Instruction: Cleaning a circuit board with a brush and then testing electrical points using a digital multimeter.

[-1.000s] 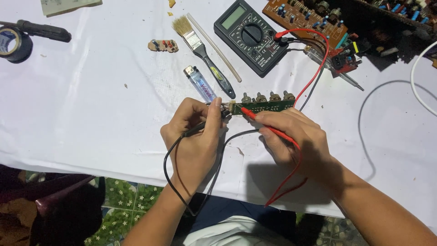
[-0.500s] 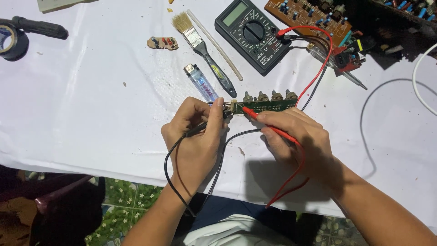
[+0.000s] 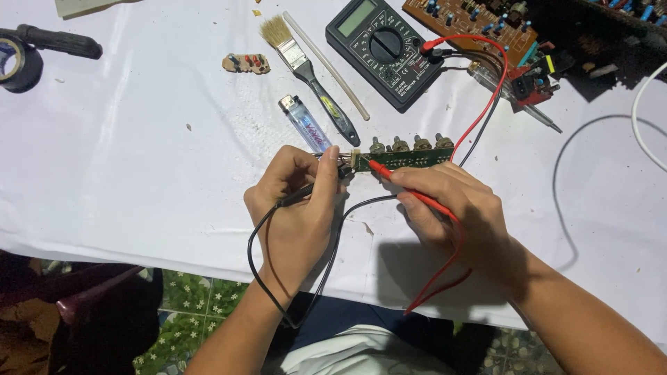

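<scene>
Two probes meet at the left end of a narrow green circuit board (image 3: 410,158) lying on the white-covered counter (image 3: 139,173), just below the lighter (image 3: 306,125) and brush (image 3: 306,66). The left hand (image 3: 299,208) pinches the black probe (image 3: 326,182); the right hand (image 3: 451,208) is closed on the red probe (image 3: 410,187). With both tips so close, a small slip could bridge neighbouring contacts. Nothing pins the board, so probe pressure might push it. Looping leads to the multimeter (image 3: 385,48) could snag.

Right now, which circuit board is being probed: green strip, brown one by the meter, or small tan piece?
The narrow green circuit board with knobs. The left hand and right hand hold probes at its left end; the others lie untouched.
</scene>
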